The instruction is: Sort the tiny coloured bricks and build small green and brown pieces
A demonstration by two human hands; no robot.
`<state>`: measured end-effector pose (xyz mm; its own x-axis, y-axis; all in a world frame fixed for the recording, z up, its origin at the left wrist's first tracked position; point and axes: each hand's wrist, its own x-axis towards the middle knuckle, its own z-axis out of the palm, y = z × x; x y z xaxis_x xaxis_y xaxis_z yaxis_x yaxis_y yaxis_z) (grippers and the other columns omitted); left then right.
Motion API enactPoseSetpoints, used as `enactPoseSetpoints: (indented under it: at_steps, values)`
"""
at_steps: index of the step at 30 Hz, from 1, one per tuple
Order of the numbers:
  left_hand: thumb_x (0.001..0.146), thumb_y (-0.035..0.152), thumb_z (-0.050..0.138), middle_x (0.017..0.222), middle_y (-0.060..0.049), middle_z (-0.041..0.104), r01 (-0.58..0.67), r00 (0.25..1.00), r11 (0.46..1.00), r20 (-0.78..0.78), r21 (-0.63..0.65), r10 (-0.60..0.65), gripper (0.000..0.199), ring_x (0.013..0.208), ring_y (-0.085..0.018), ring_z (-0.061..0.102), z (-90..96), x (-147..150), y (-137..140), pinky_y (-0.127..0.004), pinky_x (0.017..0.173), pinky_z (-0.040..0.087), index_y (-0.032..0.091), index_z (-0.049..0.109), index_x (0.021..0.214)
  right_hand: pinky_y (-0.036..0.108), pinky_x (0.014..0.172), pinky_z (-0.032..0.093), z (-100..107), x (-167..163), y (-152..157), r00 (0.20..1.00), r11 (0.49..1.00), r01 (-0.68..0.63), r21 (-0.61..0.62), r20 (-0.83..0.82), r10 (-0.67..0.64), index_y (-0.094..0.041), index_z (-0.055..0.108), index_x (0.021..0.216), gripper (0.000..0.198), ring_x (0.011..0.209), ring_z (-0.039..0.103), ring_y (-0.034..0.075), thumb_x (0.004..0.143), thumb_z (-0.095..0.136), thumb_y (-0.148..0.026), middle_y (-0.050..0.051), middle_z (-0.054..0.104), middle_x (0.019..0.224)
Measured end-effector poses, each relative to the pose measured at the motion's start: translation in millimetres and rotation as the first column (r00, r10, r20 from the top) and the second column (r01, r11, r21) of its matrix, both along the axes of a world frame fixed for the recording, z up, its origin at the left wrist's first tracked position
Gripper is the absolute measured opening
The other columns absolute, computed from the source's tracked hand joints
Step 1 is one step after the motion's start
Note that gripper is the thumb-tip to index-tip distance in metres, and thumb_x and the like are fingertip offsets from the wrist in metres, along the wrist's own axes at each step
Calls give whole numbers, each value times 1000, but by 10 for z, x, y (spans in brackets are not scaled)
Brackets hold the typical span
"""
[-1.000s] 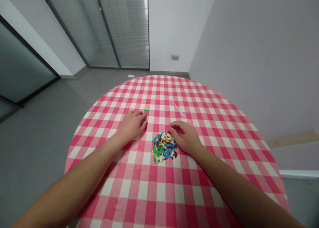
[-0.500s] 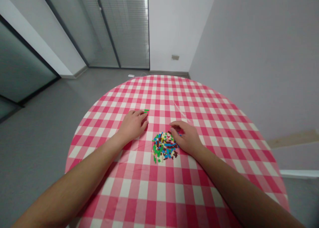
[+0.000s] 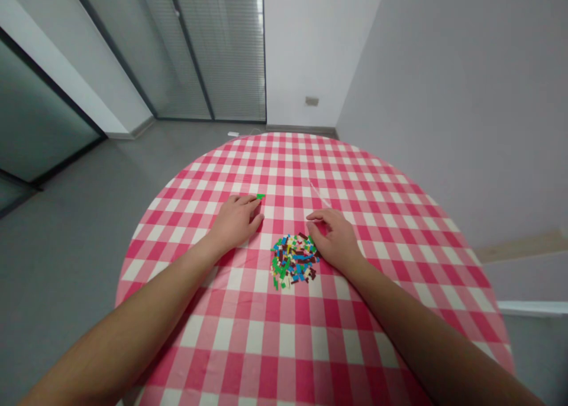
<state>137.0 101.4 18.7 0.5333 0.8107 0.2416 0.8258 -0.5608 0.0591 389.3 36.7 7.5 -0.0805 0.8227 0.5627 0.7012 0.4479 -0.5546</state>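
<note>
My left hand (image 3: 236, 221) rests on the checked cloth with its fingers stretched forward and thumb apart. Its fingertips touch or lie right beside small green building-brick pieces (image 3: 261, 196), partly covered by the fingers. To the right, my right hand (image 3: 336, 238) is curled just beyond a pile of small building bricks (image 3: 293, 261) in green, blue, brown, white and yellow. Its thumb and index fingertips are nearly together; whatever is between them, if anything, is too small to make out.
The round table (image 3: 275, 347) wears a red-and-white checked cloth. A pale crease or strip (image 3: 319, 193) shows beyond my right hand. Glass partitions (image 3: 222, 51) stand behind on the left, a plain wall (image 3: 465, 98) on the right. A white object (image 3: 233, 134) lies on the floor.
My right hand has moved slightly away from the pile, up and right, its thumb and index tips closer together. The green pieces by my left fingertips now look closer together.
</note>
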Motion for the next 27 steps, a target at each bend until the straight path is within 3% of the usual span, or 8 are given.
enactPoseSetpoints:
  at_steps: [7,16,23,27]
  values:
    - [97,36,44,133,-14,62,-18,1000,1000,7,-6,19,42,120,-28,57,1,-7,-4,-44,104,40,13,63,126,38,78,50,-11,8,12,999,998,25,-53,-28,-27,-21,65,85,8,82,65,23,83,57,-23,7,71,84]
    - [96,35,46,130,-16,63,-4,999,1000,47,-13,5,39,117,-30,57,-3,-14,0,-48,104,40,13,65,121,34,69,52,-13,71,33,994,966,83,-243,-45,-97,-20,73,86,17,73,66,21,81,58,-25,6,73,81]
    - [93,33,54,116,-11,65,-15,979,999,202,-52,25,27,107,-28,59,-1,-17,-11,-46,97,46,19,68,110,34,76,54,122,170,6,988,922,-94,-376,79,133,-20,77,91,24,84,70,22,78,58,-13,7,76,92]
    - [93,28,53,108,-10,66,112,944,991,321,-76,-82,20,104,-25,59,29,25,-60,-43,96,47,19,70,99,36,80,54,177,228,-3,966,905,-172,-390,112,233,-21,77,92,32,86,68,21,71,58,-6,5,76,93]
